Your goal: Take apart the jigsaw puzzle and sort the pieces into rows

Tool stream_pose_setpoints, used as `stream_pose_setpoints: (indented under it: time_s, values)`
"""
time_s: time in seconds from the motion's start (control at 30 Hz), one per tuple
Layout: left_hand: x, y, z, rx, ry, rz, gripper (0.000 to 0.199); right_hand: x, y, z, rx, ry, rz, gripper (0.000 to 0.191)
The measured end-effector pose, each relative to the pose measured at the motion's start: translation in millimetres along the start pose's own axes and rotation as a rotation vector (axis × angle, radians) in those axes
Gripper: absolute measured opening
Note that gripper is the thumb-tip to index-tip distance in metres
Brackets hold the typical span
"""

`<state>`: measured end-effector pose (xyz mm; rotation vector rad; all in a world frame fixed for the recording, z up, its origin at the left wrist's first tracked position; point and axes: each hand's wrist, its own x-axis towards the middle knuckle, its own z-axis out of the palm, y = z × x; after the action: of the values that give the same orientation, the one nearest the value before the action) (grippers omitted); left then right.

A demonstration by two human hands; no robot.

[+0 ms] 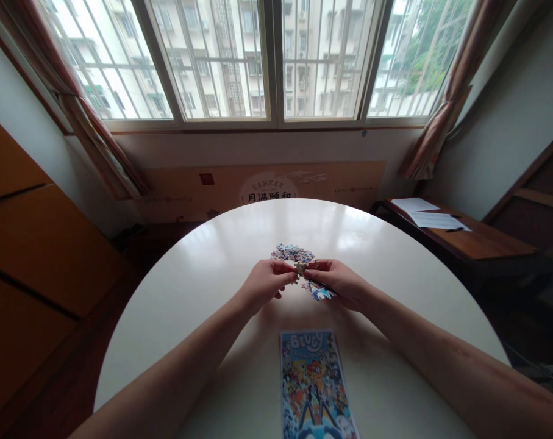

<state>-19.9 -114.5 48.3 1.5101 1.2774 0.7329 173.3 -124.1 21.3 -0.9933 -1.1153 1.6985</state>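
Piece (pixel 299 268), small and grey-brown, sits between two pinches: the left hand (pixel 269 281) has it by thumb and finger from 9 o'clock, the right hand (pixel 338 281) likewise from 3, taking the piece as the clock's centre and the window (pixel 221 67) side as 12. Just beyond, near 12, the pile (pixel 292 251) of loose pieces lies on the table (pixel 189 335). At 5, partly under the right hand, a coloured patch (pixel 319 292) shows; whether it rests on the table or is held, I cannot tell. At 6, nearer the body, the printed sheet (pixel 317 390) lies flat.

To handle the piece well, a light grip on its rim seems best, so the tabs stay unbent. The side showing looks plain, so a small turn would help to read the print. Two hands so close may hide the outline; drawing the fingertips back toward 9 and 3 should free the view. The patch would probably be safest kept level, with the right palm clear of its edge.
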Motion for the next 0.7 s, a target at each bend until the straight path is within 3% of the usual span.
stream_pose_setpoints:
  time_s: [0.13, 0.47, 0.7]
  values:
    - [0.9, -2.6, 1.4, 0.003, -0.009, -0.007, 0.019, 1.3, 1.6, 1.7, 0.006, -0.013, -0.052, 0.037]
    - [-4.7, -2.1, 6.3, 0.286, 0.063, 0.231, 0.019, 2.2, 1.4, 1.7, 0.005, 0.037, -0.056, 0.038]
    - [-1.6, -3.3, 7.2, -0.051, -0.04, 0.018, 0.019, 0.9, 0.4, 1.5, 0.03, -0.001, -0.092, 0.033]
